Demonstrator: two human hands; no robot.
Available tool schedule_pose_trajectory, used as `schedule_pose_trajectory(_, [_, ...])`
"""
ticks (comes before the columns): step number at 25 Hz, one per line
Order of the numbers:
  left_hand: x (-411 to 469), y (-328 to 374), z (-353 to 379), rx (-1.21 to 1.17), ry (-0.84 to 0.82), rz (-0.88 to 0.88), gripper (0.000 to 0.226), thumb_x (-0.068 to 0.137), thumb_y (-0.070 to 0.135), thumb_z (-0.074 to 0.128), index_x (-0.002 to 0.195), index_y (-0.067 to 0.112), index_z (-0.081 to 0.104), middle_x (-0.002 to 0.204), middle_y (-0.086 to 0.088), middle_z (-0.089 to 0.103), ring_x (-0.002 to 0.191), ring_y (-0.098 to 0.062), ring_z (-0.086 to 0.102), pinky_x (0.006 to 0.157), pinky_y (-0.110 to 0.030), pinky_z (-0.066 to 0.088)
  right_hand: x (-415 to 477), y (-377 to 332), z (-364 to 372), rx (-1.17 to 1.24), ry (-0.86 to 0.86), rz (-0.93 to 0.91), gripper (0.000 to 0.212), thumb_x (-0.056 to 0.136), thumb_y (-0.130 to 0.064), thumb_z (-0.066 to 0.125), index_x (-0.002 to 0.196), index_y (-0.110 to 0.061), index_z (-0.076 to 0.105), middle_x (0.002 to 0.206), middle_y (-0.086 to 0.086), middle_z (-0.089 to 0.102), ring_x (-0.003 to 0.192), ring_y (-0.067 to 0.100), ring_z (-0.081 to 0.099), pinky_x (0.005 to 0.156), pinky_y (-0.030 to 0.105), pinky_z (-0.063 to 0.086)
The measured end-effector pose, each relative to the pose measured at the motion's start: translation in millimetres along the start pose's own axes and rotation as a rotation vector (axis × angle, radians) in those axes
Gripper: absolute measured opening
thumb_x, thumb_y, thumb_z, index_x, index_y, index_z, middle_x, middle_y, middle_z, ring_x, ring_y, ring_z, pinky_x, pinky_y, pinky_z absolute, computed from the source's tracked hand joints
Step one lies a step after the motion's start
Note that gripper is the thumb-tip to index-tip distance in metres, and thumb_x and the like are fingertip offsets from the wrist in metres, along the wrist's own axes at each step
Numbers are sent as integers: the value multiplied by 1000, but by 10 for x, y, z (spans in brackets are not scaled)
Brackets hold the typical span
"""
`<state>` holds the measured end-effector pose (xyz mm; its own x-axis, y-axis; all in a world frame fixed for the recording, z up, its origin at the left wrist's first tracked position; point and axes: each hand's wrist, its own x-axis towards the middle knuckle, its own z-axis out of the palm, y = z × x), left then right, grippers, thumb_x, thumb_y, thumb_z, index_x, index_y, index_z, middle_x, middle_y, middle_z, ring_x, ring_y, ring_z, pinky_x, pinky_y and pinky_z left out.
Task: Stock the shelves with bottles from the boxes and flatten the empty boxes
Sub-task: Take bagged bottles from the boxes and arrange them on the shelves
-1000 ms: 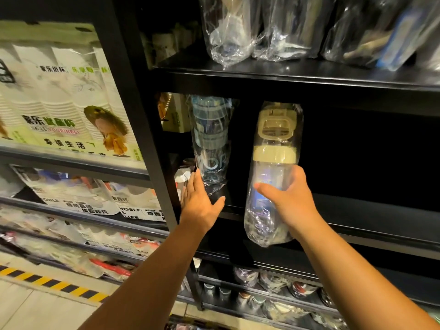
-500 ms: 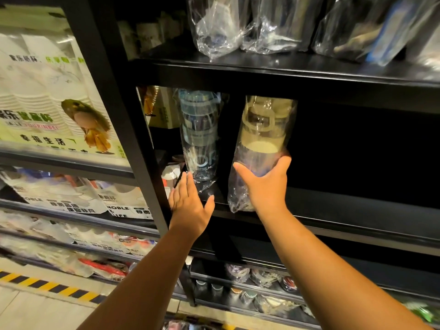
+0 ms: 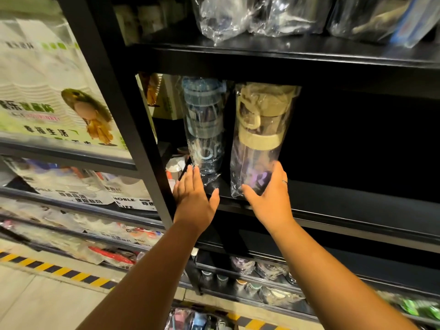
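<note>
Since the cream-lidded bottle (image 3: 259, 129) sits bagged at the near edge of the middle shelf (image 3: 357, 203), just right of the blue bottle (image 3: 204, 129), this reads as the placing step. The right hand (image 3: 269, 196) wraps its base, thumb and fingers curled round it. The left hand (image 3: 194, 198) is flat, fingertips touching the blue bottle's bag. Next: release without tipping it.

two bottles (image 3: 258, 139) side by side on shelf (image 3: 357, 210)

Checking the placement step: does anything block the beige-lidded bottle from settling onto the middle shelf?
Nothing visible does. The right hand grips the beige-lidded bottle, whose base is at the front edge of the shelf. The blue bottle stands to its left, with a gap between them. The dark space behind and to the right shows nothing.
</note>
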<state>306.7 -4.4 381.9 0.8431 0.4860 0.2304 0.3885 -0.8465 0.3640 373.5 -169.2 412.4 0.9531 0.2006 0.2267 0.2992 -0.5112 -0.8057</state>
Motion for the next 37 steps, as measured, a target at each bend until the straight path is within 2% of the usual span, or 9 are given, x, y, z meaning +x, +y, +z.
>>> schedule_pose_trajectory(5, [31, 27, -34, 49, -20, 12, 80, 100, 51, 40, 158, 9, 2, 166, -10, 2, 153, -22, 4, 122, -36, -1, 297, -120, 181, -138, 84, 135, 57, 83, -43, 76, 116, -6, 48, 119, 14, 52, 110, 34, 55, 93, 46, 48])
schedule_pose_trajectory(11, [25, 3, 6, 49, -48, -6, 81, 101, 51, 37, 157, 9, -4, 166, -10, -6, 152, -22, -1, 120, -33, -4, 324, -242, 321, -466, 114, 118, 62, 92, -62, 51, 114, -5, 54, 114, 14, 63, 113, 32, 55, 97, 40, 41])
schedule_pose_trajectory(17, [37, -4, 14, 40, -41, 8, 80, 101, 51, 37, 158, 9, 0, 166, -10, -2, 152, -23, 3, 122, -36, -3, 326, -223, 345, -542, 79, 129, 75, 92, -70, 40, 121, -2, 51, 119, 18, 61, 116, 33, 52, 99, 40, 40])
schedule_pose_trajectory(20, [-21, -47, 11, -4, -63, 42, 79, 101, 54, 29, 158, 9, -2, 167, -10, -6, 153, -22, -7, 122, -36, -9, 168, -193, 315, -562, 108, 118, 83, 93, -68, 38, 143, -2, 35, 139, 21, 47, 130, 35, 42, 110, 44, 34])
schedule_pose_trajectory(22, [-148, -160, 38, -54, -54, 191, 79, 98, 56, 28, 157, 7, 10, 166, -14, 2, 153, -26, -5, 121, -37, -11, -93, -103, 313, -670, 69, 76, 82, 96, -66, 31, 155, -10, 19, 159, 19, 23, 146, 35, 23, 118, 50, 18])
schedule_pose_trajectory(24, [-304, -298, 82, 2, -39, 359, 77, 95, 53, 35, 154, 5, 25, 163, -18, 17, 152, -32, 9, 122, -42, -4, -453, 37, 345, -743, 35, -9, 77, 98, -65, 25, 157, -17, 16, 165, 13, 7, 151, 33, 8, 120, 52, 5])
schedule_pose_trajectory(27, [-629, -502, 174, 29, 2, 437, 77, 90, 48, 46, 154, 9, 24, 163, -17, 17, 152, -33, 11, 123, -47, 4, -1048, 215, 464, -814, 0, -77, 76, 97, -64, 24, 157, -19, 12, 166, 11, 0, 152, 35, -2, 117, 52, -8])
schedule_pose_trajectory(32, [-1613, -962, 560, -7, -246, 356, 90, 80, 40, 67, 154, 11, 26, 163, -17, 17, 150, -37, 17, 120, -51, 15, -1973, 480, 695, -824, -330, 79, 77, 98, -60, 24, 154, -27, -16, 161, 6, -28, 149, 31, -21, 116, 55, -15])
schedule_pose_trajectory(37, [-2503, -1436, 729, 83, -543, 298, 89, 72, 47, 62, 149, 12, 35, 155, -20, 37, 139, -40, 41, 110, -55, 38, -2605, 786, 953, -832, -655, 197, 69, 100, -59, 16, 156, -31, -13, 159, 3, -32, 152, 34, -7, 120, 54, 2])
